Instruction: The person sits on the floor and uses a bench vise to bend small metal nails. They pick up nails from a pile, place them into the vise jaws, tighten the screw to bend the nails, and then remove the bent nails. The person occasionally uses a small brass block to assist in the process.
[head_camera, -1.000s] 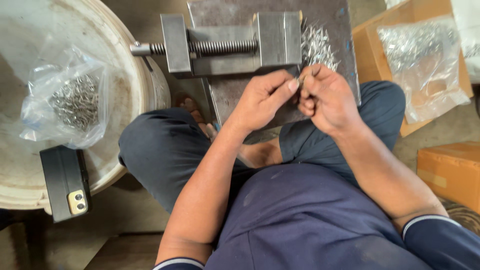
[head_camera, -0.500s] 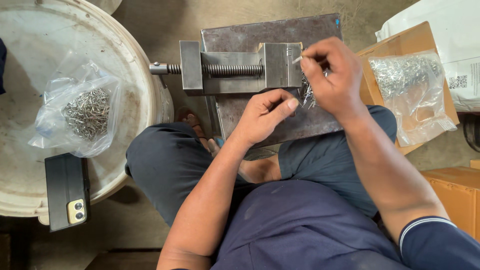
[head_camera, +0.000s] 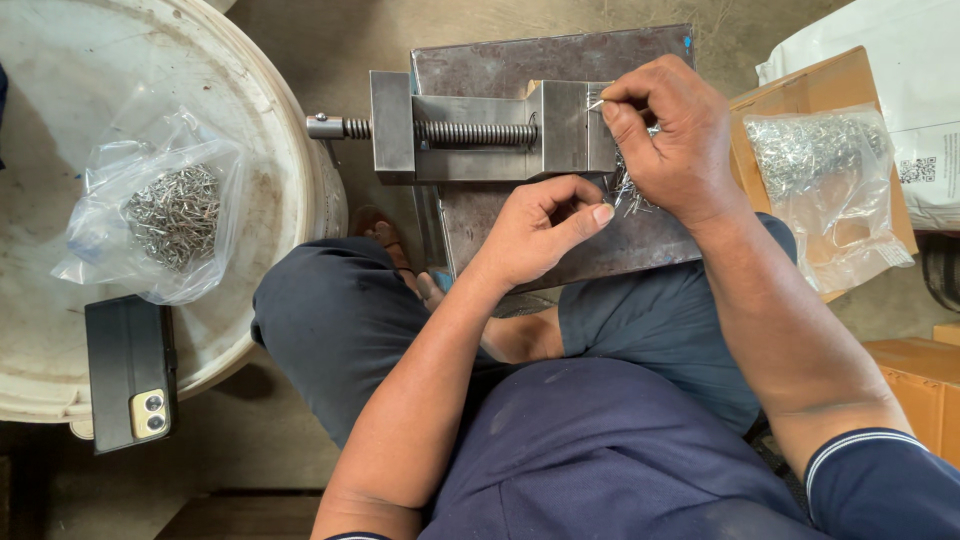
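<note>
My right hand (head_camera: 668, 135) pinches a small thin metal pin (head_camera: 596, 103) at the jaw of a steel vise (head_camera: 480, 135) that sits on a grey metal plate (head_camera: 520, 60). A pile of loose metal pins (head_camera: 630, 190) lies on the plate under that hand. My left hand (head_camera: 540, 230) hovers just below the vise with its fingers curled and nothing visible in them. The vise's threaded screw (head_camera: 470, 132) points left.
A white upturned bucket (head_camera: 270, 120) at left carries a clear bag of metal pins (head_camera: 170, 215) and a black phone in a case (head_camera: 128, 370). At right, a cardboard box (head_camera: 820, 90) holds another clear bag of pins (head_camera: 825, 170). My crossed legs sit beneath the plate.
My right hand has lifted from beside the left hand up to the vise jaw with a pin. My left hand stayed near the plate's front, and the view shifted slightly.
</note>
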